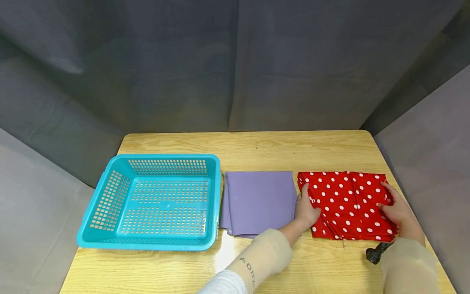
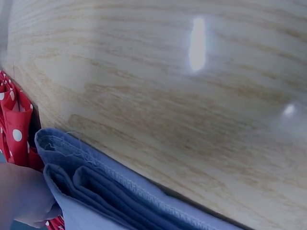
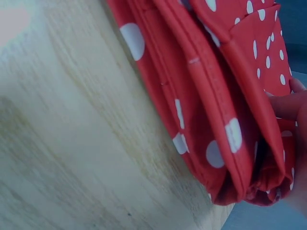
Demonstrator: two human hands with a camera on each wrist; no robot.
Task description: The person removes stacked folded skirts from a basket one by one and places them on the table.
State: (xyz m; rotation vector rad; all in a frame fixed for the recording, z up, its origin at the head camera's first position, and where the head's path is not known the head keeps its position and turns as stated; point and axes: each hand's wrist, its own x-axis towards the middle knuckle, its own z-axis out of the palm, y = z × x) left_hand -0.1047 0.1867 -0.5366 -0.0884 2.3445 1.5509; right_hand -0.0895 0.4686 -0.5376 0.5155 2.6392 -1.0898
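Note:
A folded red cloth with white polka dots (image 1: 335, 200) lies on the right part of the wooden table. My left hand (image 1: 306, 210) is at its left side, fingers stretched along the edge and the thumb lying over the cloth. At the right side, my right hand (image 1: 400, 214) rests its spread fingertips on top of the cloth. The right wrist view shows its stacked, rounded layers (image 3: 211, 120). Just left of my left hand lies a folded purple cloth (image 1: 260, 202), its layered edge (image 2: 120, 187) close to that hand in the left wrist view.
A turquoise plastic basket (image 1: 216, 204) with perforated walls stands on the left of the table (image 1: 249, 147), nothing inside it. A small black object (image 1: 374, 254) shows beside the right sleeve (image 1: 409, 261). Grey curtains (image 1: 176, 81) hang behind and at both sides.

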